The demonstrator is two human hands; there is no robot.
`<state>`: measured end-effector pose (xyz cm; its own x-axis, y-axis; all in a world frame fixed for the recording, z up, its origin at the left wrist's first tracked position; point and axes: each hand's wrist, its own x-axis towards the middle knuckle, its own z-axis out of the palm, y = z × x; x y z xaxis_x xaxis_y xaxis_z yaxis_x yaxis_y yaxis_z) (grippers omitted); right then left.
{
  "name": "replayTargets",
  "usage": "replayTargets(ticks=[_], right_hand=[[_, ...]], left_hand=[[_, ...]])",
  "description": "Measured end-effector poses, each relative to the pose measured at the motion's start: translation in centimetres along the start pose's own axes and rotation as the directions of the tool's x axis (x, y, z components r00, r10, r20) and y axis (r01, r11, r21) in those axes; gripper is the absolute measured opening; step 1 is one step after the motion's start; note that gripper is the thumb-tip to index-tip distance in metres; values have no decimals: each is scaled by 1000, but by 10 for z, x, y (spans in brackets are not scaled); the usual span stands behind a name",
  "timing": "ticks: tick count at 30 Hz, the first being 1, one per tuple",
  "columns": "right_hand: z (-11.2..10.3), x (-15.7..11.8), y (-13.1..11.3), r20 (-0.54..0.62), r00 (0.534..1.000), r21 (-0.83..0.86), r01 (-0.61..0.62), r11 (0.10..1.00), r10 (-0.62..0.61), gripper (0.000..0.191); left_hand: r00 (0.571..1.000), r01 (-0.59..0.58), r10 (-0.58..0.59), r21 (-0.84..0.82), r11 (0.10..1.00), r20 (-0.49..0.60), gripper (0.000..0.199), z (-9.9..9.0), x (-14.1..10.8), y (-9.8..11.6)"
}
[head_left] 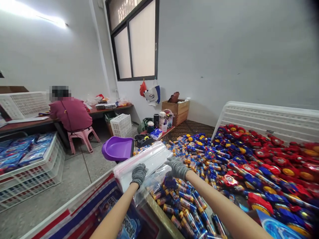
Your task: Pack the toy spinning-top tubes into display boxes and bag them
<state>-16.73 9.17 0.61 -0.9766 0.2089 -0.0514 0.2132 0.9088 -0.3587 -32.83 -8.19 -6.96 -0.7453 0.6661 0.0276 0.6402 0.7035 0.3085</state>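
Note:
A thick stack of clear plastic bags (pixel 149 158) lies in front of me, with a pinkish band along its left side. My left hand (pixel 139 175), in a grey knit glove, is on the near part of the stack, its fingers curled onto a loose clear bag (pixel 149 186) that droops toward me. At the stack's right edge, my gloved right hand (pixel 178 167) has its fingers together on the bag film; the fingertips are partly lost in the clear plastic. Below and beside it lie many small blue-and-gold tubes (pixel 186 202).
Red and blue plastic toys (pixel 261 166) heap up at right before a white crate (pixel 269 116). Printed packages (pixel 129 225) lie in a striped-lined bin at lower left. A purple scoop-shaped seat (pixel 117 148) stands beyond. Another person (pixel 71 114) sits at a far table.

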Motion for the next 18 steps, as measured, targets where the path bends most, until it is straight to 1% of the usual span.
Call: replayTargets(ticks=[2,4,5,7,8,9,11,14,16,18], right_hand=[[13,-2,-17,30,998,-83,53,995,-51,70],[31,-2,-37,43,994,-153,107,982,-102,70],[40,-1,-47,39,992,-186,124,975,-119,63],[51,1,-62,12,992,-245,127,961,-129,37],[52,2,-66,-8,992,-270,116,956,-123,26],[48,3,-68,-30,993,-291,101,951,-114,23],[27,4,-67,-82,992,-327,60,943,-92,27],[-28,-2,-55,-195,979,-372,-16,928,-61,26],[-66,-12,-46,-269,962,-400,-63,914,-52,25],[-95,-25,-39,-320,946,-424,-106,900,-40,24]], left_hand=[[999,-43,43,-3,999,0,28,-3,-4,2],[996,-92,92,2,996,11,40,-4,-12,4],[994,-108,108,9,994,24,52,-4,-16,4],[991,-121,120,23,992,60,71,-4,-24,4],[990,-123,121,25,992,78,74,-4,-26,3],[988,-127,125,19,992,95,73,-4,-28,2],[984,-137,137,-11,991,118,67,-6,-28,-1],[983,-127,138,-100,987,120,56,-13,-22,-5],[989,-108,125,-190,976,81,47,-23,-18,-6],[995,-97,104,-301,949,8,38,-33,-18,-2]])
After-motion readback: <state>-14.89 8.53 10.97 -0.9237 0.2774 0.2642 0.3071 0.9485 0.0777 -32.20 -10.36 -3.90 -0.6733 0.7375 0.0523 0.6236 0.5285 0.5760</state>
